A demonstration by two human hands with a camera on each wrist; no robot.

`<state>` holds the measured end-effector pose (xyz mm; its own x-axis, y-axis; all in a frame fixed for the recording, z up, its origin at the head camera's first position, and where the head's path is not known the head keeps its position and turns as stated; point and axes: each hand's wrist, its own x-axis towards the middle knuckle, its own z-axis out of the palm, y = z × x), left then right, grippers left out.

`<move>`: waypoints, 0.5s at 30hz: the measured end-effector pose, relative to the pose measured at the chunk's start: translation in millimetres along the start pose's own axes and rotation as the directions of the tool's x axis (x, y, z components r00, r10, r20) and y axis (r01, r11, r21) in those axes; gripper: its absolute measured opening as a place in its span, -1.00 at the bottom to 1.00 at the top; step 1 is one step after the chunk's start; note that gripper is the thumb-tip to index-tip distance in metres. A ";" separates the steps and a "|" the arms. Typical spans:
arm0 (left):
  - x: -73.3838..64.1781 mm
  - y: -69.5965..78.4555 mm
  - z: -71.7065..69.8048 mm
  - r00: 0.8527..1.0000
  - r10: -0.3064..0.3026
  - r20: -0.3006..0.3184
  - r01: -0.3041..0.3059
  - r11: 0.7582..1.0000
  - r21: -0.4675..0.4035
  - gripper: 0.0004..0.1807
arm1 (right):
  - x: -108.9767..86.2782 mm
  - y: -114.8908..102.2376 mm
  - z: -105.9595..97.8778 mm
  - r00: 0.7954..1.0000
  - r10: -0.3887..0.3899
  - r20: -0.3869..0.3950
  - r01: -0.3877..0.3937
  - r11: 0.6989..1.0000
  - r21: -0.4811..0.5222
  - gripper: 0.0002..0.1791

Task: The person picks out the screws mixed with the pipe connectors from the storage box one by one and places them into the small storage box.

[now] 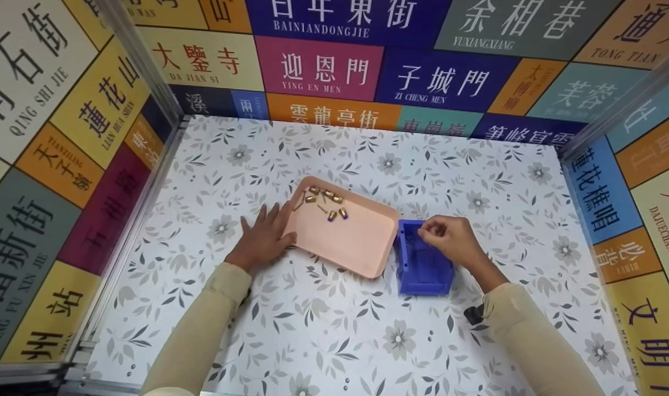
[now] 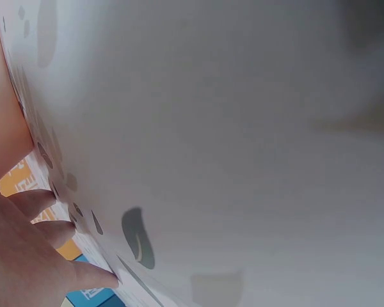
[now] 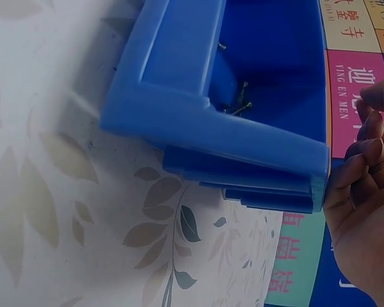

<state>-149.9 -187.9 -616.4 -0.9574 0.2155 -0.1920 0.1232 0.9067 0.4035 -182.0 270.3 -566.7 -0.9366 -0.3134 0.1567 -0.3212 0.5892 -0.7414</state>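
Observation:
My left hand (image 1: 263, 236) lies with fingers spread on the cloth, its thumb and forefinger against the left edge of a shallow peach tray (image 1: 340, 247). Several small brass-coloured pieces (image 1: 338, 200) and a few thin screws (image 1: 322, 209) lie toward the tray's far left end. My right hand (image 1: 449, 236) hovers over a blue plastic bin (image 1: 425, 288), fingers curled and fingertips together. Whether anything small is pinched there is hidden. Inside the bin, several screws (image 3: 242, 102) show in the right wrist view. Spread fingers (image 2: 93, 276) touch the cloth in the left wrist view.
The bin stands close to the tray's right edge. A white cloth with grey leaves and flowers (image 1: 398, 338) covers the table. Colourful panels with Chinese street names (image 1: 321, 66) enclose the back and both sides, with metal posts (image 1: 158, 66) at the corners.

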 end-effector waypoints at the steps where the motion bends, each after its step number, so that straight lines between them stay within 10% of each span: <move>1: 0.2 -0.2 0.0 1.000 0.001 0.000 -0.001 1.000 0.003 -0.16 | 0.3 -0.3 0.6 1.000 0.000 -0.001 0.000 1.000 0.007 -0.92; 15: 0.0 2.5 -1.3 1.000 -0.017 0.006 0.017 1.000 0.003 -0.16 | 13.4 -16.6 23.6 0.999 -0.033 0.008 0.032 0.993 0.115 -0.91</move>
<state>-149.9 -186.1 -614.2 -0.9579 0.2019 -0.2042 0.1074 0.9113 0.3974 -185.9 238.7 -567.7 -0.9243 -0.3385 0.1764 -0.3331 0.4896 -0.8058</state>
